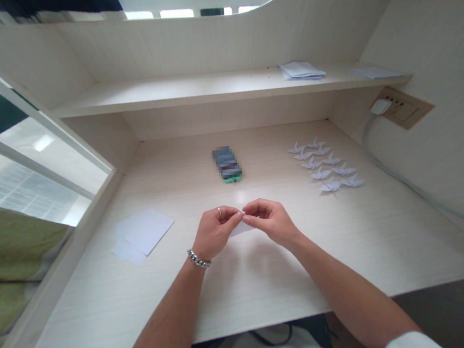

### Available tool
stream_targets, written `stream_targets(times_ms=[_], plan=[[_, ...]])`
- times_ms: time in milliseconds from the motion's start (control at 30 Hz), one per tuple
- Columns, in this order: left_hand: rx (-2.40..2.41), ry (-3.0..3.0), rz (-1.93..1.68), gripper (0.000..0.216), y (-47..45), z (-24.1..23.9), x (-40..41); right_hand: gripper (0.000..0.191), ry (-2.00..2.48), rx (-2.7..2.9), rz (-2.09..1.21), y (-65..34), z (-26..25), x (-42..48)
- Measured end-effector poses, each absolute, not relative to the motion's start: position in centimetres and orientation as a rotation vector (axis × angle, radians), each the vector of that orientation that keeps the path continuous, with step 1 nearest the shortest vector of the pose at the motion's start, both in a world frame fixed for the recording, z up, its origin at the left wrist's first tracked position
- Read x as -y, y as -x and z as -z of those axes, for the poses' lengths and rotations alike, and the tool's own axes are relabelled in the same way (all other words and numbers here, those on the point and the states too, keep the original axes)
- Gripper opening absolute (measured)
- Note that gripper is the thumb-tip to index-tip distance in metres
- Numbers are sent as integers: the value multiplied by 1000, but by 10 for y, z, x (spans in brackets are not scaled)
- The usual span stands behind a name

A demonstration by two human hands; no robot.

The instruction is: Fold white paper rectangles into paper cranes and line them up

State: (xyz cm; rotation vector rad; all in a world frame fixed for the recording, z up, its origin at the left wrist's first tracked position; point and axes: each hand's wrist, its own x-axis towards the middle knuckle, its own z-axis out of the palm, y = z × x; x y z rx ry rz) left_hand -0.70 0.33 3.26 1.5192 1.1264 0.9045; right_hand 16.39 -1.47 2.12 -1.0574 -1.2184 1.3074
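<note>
Both my hands meet over the middle of the pale wooden desk (242,282). My left hand (215,231), with a ring and a metal bracelet, pinches one side of a small folded piece of pale paper (241,229). My right hand (270,220) pinches the other side, fingertips touching those of the left. Most of the paper is hidden between the fingers. Loose pale paper sheets (142,234) lie to the left of my hands. Several folded paper cranes (326,166) stand in rows at the right.
A phone in a green case (228,164) lies behind my hands. On the shelf above are a paper stack (301,71) and a single sheet (376,72). A white plug (380,106) sits in the wall socket, its cable running along the desk's right edge. Window frame at left.
</note>
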Motion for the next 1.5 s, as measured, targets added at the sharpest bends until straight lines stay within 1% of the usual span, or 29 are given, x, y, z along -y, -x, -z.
stream_targets(times_ms=[233, 533, 867, 1167, 1500], plan=[[-1156, -1438, -896, 26, 4, -34, -3, 21, 1116, 1151, -1373, -164, -22, 12], [-1193, -1334, -908, 24, 2, -32, -4, 23, 1086, 973, -1446, -159, -14, 11], [-1207, -1288, -916, 24, 1, -29, -5, 28, 1064, 762, -1608, -155, -17, 12], [-1229, -1288, -917, 20, -1, -25, -6, 28, 1084, 803, -1521, -154, -14, 12], [-1122, -1298, -923, 23, 1, -30, -4, 25, 1071, 952, -1395, -155, -15, 13]])
